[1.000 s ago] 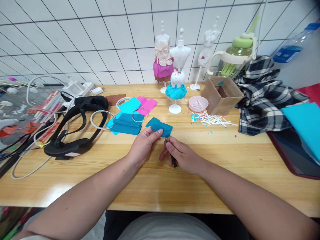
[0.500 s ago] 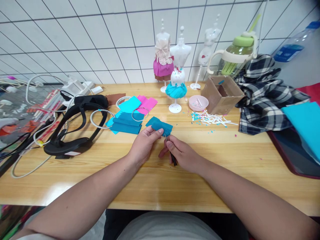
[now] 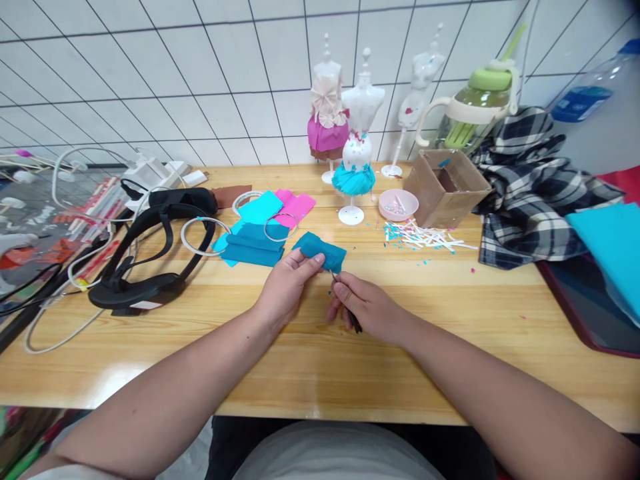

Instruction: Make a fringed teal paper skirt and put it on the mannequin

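Hands (image 3: 287, 275) holding teal sheet (image 3: 327, 251), tool (image 3: 355, 323), bottle label (image 3: 583, 103) unreadable

The right hand (image 3: 370, 303) hides most of the dark-handled tool (image 3: 356, 323) (only 2 bits peek out). The left hand's (image 3: 287, 280) fingers (image 3: 313, 265) cover the teal piece's (image 3: 325, 252) 7 o'clock edge. At 2 o'clock, the bottle (image 3: 583, 99) is cut off, its label unreadable; at 3 o'clock, the blue sheet (image 3: 610, 243) covers part of the dark tray (image 3: 590, 310). At 7 o'clock, colourful items (image 3: 25, 437) are blurred.

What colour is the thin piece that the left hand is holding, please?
The thin piece in the left hand is teal, best seen in the head view.
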Tool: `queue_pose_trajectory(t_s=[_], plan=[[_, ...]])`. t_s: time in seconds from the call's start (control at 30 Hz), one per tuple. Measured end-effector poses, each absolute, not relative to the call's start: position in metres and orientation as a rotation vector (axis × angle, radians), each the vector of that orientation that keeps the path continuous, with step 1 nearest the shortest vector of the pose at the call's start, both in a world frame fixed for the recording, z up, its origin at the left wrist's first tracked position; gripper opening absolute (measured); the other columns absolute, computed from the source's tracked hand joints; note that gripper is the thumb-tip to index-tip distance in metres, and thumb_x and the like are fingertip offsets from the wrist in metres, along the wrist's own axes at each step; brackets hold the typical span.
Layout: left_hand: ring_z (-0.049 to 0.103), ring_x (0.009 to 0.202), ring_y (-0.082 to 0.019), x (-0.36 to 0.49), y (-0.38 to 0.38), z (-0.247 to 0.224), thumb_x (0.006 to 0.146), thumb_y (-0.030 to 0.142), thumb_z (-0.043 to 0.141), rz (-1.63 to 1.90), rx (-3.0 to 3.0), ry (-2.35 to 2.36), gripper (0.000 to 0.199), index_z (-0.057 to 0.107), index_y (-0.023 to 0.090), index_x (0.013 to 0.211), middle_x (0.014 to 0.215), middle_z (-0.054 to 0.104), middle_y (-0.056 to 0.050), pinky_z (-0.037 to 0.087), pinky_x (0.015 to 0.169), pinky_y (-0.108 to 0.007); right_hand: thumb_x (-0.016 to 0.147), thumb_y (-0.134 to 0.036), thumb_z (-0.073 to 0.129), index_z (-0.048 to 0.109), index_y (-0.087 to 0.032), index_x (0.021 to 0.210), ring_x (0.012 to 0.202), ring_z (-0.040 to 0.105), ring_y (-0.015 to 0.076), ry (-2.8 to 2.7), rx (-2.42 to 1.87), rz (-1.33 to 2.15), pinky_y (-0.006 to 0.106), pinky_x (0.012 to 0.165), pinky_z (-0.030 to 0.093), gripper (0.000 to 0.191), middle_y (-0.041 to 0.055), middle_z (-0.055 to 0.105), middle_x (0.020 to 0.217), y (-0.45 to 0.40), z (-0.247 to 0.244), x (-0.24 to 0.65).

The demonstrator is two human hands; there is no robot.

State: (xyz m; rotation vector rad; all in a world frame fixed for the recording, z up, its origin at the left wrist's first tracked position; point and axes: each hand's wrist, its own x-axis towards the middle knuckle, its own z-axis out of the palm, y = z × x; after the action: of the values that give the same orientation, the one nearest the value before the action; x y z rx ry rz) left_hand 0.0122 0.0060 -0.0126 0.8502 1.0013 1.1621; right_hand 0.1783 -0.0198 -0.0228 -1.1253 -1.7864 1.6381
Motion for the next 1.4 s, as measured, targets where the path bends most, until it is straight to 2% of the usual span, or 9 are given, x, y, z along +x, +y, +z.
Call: queue_pose_trajectory(t_s=[0.13, 0.4, 0.83, 0.97, 1.07, 1.4], plan=[[0.062, 0.075, -0.015, 0.010, 0.007, -0.013, 0.069, 0.030, 0.081, 1.153, 0.844, 0.994, 0.018, 0.071, 0.018, 0.080, 0.073, 0.070, 0.001, 0.045, 0.077, -0.027, 0.100, -0.050, 0.030, 0.043, -0.022, 0.092, 0.048, 0.055, 0.0098, -1.735, -1.137, 1.678, 0.023, 0.048, 0.042, 0.032, 0.0001, 0.069, 0.078, -0.021, -0.023, 0.180], [0.063, 0.076, -0.017, 0.003, 0.008, -0.019, 0.075, 0.033, 0.077, 0.994, 0.945, 0.996, 0.024, 0.070, 0.016, 0.090, 0.083, 0.070, -0.003, 0.047, 0.081, -0.033, 0.101, -0.049, 0.029, 0.045, -0.022, 0.093, 0.048, 0.051, 0.0091, -1.750, -1.113, 1.670, 0.022, 0.051, 0.041, 0.033, -0.0003, 0.068, 0.077, -0.020, -0.021, 0.181], [0.065, 0.076, -0.020, -0.002, 0.011, -0.018, 0.069, 0.032, 0.082, 0.977, 0.948, 0.993, 0.025, 0.071, 0.017, 0.086, 0.077, 0.071, -0.003, 0.048, 0.078, -0.033, 0.100, -0.048, 0.030, 0.042, -0.021, 0.086, 0.045, 0.044, 0.0084, -1.701, -1.106, 1.777, 0.021, 0.047, 0.036, 0.033, -0.0006, 0.064, 0.068, -0.019, -0.014, 0.183], [0.066, 0.081, -0.021, -0.003, 0.010, -0.017, 0.070, 0.032, 0.081, 0.958, 0.951, 0.959, 0.024, 0.071, 0.017, 0.086, 0.083, 0.072, -0.005, 0.048, 0.080, -0.034, 0.099, -0.049, 0.031, 0.042, -0.021, 0.084, 0.046, 0.042, 0.0089, -1.719, -1.116, 1.774, 0.021, 0.047, 0.036, 0.034, -0.0011, 0.063, 0.066, -0.018, -0.012, 0.183], [0.065, 0.082, -0.019, -0.004, 0.011, -0.018, 0.073, 0.031, 0.079, 0.946, 0.969, 0.948, 0.022, 0.070, 0.016, 0.087, 0.088, 0.073, -0.005, 0.047, 0.082, -0.033, 0.099, -0.049, 0.032, 0.042, -0.022, 0.081, 0.048, 0.044, 0.0096, -1.729, -1.119, 1.764, 0.022, 0.048, 0.036, 0.035, -0.0017, 0.061, 0.063, -0.018, -0.013, 0.184], [0.064, 0.075, -0.017, -0.005, 0.010, -0.019, 0.073, 0.029, 0.079, 0.934, 0.965, 0.954, 0.021, 0.070, 0.016, 0.086, 0.081, 0.071, -0.003, 0.047, 0.079, -0.032, 0.098, -0.050, 0.035, 0.042, -0.022, 0.077, 0.051, 0.046, 0.0104, -1.711, -1.092, 1.742, 0.021, 0.048, 0.035, 0.036, -0.0040, 0.052, 0.057, -0.017, -0.022, 0.184]])
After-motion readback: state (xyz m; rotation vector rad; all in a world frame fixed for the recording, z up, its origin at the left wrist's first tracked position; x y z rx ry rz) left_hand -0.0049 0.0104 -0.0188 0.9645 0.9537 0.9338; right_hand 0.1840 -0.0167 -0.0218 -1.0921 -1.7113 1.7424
